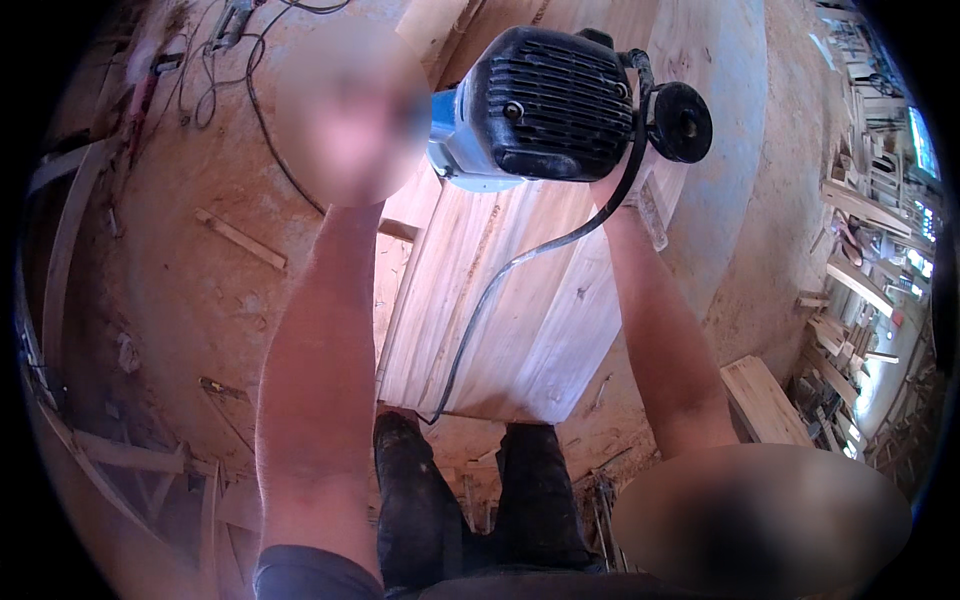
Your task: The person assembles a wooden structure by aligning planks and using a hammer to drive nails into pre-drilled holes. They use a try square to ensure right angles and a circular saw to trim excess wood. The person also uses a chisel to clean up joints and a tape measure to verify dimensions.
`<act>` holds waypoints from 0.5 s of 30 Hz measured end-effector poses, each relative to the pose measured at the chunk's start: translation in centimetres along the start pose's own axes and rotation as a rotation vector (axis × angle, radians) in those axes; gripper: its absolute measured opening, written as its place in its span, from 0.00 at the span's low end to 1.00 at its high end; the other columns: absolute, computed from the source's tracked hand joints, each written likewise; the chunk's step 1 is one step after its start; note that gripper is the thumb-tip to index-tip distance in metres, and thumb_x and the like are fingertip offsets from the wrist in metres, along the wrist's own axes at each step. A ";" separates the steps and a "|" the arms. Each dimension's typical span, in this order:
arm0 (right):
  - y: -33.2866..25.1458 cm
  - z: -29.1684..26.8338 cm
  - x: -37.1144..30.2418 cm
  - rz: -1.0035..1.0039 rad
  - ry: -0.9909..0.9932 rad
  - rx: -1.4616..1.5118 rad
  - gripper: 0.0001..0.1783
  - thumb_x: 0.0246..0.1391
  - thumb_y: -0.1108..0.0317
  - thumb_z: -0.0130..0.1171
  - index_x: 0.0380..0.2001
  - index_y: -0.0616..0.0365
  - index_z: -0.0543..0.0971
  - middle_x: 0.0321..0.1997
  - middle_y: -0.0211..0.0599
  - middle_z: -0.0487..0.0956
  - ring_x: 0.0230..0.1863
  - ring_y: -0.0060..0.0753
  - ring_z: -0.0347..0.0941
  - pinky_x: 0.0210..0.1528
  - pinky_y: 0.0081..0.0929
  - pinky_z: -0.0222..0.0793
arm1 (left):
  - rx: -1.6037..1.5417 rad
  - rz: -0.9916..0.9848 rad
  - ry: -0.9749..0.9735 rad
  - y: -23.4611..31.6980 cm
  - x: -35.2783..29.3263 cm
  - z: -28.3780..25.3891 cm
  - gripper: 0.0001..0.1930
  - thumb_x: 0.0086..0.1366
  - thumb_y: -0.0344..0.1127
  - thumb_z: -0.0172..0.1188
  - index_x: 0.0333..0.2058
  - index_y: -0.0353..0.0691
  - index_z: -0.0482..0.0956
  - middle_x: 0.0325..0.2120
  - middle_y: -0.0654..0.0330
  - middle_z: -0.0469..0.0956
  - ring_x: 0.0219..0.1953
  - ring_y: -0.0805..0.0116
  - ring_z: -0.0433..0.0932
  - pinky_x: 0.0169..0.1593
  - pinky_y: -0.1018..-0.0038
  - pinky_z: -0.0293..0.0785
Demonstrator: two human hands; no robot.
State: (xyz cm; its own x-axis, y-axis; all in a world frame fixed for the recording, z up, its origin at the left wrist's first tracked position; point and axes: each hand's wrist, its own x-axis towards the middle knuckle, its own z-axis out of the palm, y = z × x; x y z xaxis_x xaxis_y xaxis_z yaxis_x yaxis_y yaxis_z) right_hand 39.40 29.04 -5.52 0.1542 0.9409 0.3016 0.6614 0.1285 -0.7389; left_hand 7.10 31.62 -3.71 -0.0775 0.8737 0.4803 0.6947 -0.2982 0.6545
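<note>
Power tool, blue end left, long axis crosswise over boards — whether hands gape or grip, I cannot tell.

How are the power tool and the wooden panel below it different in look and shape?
The power tool is mostly black with some blue; the wooden panel is pale. The tool is compact and rounded; the panel is broad and flat. Both are before the person.

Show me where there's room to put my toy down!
The wooden panel looks bare on both sides of the black cord, between the power tool and the dark trousers. It's crowded along the far right, with scattered wood pieces.
</note>
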 end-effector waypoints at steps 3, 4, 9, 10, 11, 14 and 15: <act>2.6 -0.7 -0.4 0.020 -0.047 0.129 0.17 0.58 0.68 0.60 0.50 0.58 0.77 0.52 0.37 0.79 0.56 0.40 0.72 0.60 0.34 0.64 | 0.136 0.024 -0.049 2.4 -0.4 -0.3 0.04 0.57 0.27 0.56 0.31 0.44 0.77 0.24 0.61 0.83 0.27 0.58 0.83 0.31 0.67 0.78; 4.2 -0.8 -0.6 0.050 -0.082 0.306 0.16 0.60 0.69 0.58 0.52 0.58 0.76 0.53 0.36 0.78 0.57 0.40 0.71 0.61 0.34 0.63 | 0.158 0.035 -0.046 3.5 -0.7 -0.7 0.04 0.57 0.27 0.56 0.31 0.44 0.76 0.23 0.62 0.83 0.27 0.58 0.83 0.31 0.66 0.78; 4.4 -1.9 -3.8 0.309 -0.054 0.738 0.20 0.56 0.66 0.62 0.51 0.60 0.75 0.53 0.40 0.78 0.55 0.35 0.71 0.60 0.33 0.66 | 0.178 -0.026 -0.090 5.2 -3.1 -1.6 0.04 0.61 0.30 0.54 0.27 0.42 0.74 0.21 0.62 0.81 0.25 0.61 0.82 0.31 0.68 0.77; 3.8 -2.5 -4.5 0.330 -0.042 0.766 0.20 0.55 0.66 0.62 0.50 0.60 0.75 0.52 0.39 0.78 0.54 0.34 0.71 0.60 0.32 0.66 | 0.112 -0.069 -0.104 5.6 -3.6 -1.6 0.05 0.62 0.30 0.54 0.27 0.42 0.75 0.21 0.62 0.81 0.25 0.61 0.82 0.31 0.68 0.77; 3.2 -3.1 -5.2 0.337 -0.026 0.732 0.20 0.55 0.66 0.63 0.49 0.60 0.75 0.51 0.39 0.78 0.53 0.33 0.71 0.59 0.32 0.66 | -0.101 -0.315 -0.109 6.0 -4.3 -1.5 0.09 0.65 0.32 0.53 0.26 0.41 0.76 0.21 0.61 0.80 0.24 0.63 0.81 0.32 0.69 0.77; 0.8 -4.7 -7.4 0.356 0.019 0.582 0.19 0.52 0.66 0.64 0.47 0.59 0.76 0.48 0.37 0.78 0.51 0.31 0.71 0.56 0.30 0.66 | 0.063 -0.098 -0.014 6.3 -6.9 -1.1 0.10 0.66 0.33 0.52 0.25 0.40 0.77 0.21 0.61 0.80 0.24 0.63 0.80 0.32 0.68 0.76; -0.2 -4.9 -8.3 0.364 0.036 0.539 0.19 0.51 0.66 0.64 0.46 0.59 0.76 0.47 0.36 0.78 0.50 0.31 0.71 0.55 0.29 0.66 | 0.119 -0.038 -0.013 6.5 -7.5 -1.7 0.10 0.66 0.34 0.52 0.25 0.40 0.77 0.20 0.61 0.79 0.24 0.63 0.80 0.31 0.69 0.75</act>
State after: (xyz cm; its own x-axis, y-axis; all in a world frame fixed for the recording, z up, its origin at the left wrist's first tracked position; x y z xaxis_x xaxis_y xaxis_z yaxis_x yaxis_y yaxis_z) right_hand 41.61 19.66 -4.92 0.3295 0.9441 -0.0119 0.1029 -0.0485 -0.9935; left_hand 10.92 22.43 -2.10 -0.0960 0.8887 0.4483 0.7712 -0.2183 0.5980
